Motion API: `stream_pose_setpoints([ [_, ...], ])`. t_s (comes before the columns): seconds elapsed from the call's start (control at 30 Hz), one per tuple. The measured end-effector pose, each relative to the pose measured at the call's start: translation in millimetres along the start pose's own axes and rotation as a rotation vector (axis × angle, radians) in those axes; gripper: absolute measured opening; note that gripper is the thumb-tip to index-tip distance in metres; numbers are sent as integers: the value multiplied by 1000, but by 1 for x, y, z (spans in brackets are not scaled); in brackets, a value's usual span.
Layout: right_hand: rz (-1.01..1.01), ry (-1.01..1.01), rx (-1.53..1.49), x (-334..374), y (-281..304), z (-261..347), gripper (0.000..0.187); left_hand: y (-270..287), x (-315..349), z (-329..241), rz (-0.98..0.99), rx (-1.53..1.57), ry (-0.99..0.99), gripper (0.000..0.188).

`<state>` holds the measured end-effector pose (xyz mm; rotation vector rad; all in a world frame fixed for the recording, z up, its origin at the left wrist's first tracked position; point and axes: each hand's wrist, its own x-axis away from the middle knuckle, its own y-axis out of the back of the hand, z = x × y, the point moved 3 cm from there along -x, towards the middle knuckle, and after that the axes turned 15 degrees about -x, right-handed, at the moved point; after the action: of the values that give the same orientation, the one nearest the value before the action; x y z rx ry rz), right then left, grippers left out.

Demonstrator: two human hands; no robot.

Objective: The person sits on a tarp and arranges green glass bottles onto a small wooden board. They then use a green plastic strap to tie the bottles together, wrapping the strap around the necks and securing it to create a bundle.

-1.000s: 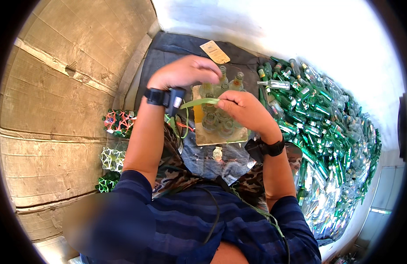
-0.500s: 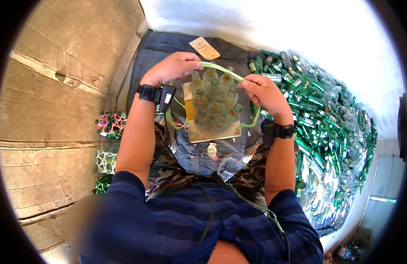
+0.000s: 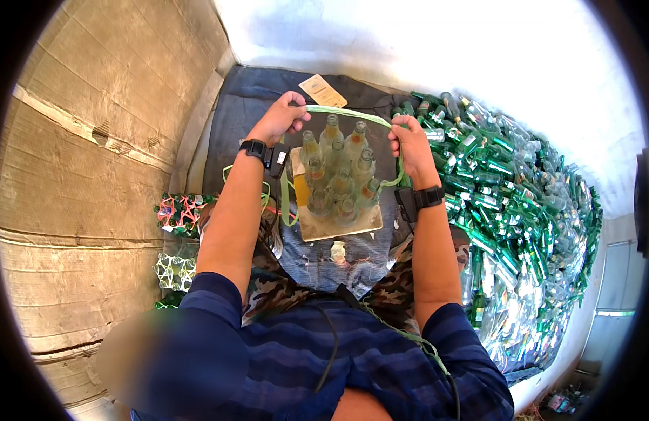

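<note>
A cluster of several clear glass bottles [image 3: 340, 184] stands upright on a flat board [image 3: 342, 228] in front of me. A pale green plastic strap [image 3: 349, 112] stretches between my two hands at the far side of the bottle necks. My left hand [image 3: 282, 116] pinches one part of it, beyond the cluster's left. My right hand [image 3: 408, 137] is closed on the strap at the far right, and a tail of it hangs down beside the bottles. More of the strap hangs in a loop below my left wrist, left of the board.
A large heap of green and clear bottles [image 3: 506, 189] lies on the right. Bundles of tied bottles [image 3: 176, 272] stand by the cardboard wall [image 3: 93, 182] at left. A small tan card [image 3: 323, 91] lies on the dark sheet [image 3: 244, 91] at the back.
My hands have moved a little farther apart, stretching the strap wider. The left hand shifted left, and the view has tilted slightly, so the bottles sit lower in the picture.
</note>
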<state>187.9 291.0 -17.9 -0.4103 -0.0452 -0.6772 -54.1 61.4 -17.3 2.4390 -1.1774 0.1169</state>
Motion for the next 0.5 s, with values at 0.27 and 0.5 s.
stream_pose_setpoints([
  [0.27,92,-139,-167,-24,9,-25,26,-3,-23,43,144,-20,19,21],
  [0.5,24,-203,138,-29,21,-61,35,-19,-33,91,230,-38,134,35],
])
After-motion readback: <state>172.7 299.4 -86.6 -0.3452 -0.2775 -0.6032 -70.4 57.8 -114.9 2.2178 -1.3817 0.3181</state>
